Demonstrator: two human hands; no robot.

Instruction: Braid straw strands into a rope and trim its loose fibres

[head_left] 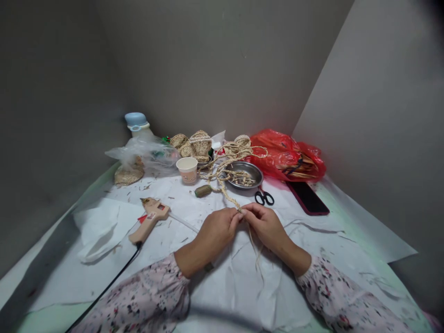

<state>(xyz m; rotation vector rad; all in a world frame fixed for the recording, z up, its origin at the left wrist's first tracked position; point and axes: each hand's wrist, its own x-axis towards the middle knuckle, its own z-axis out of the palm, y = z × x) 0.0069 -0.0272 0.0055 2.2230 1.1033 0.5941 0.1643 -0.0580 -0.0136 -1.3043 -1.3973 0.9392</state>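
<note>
At the centre of the frame, the left hand (218,227) and the right hand (268,226) meet, the fingers of both pinched together on the end of a braided straw cord (231,199). The cord runs up from them into a loose tangle in the upper middle, beside a steel bowl (261,178) of straw scraps. Loose strands hang below the right hand. Black-handled scissors (264,198) lie just right of centre; a glue gun (149,219) rests on the table (239,296) at centre left.
</note>
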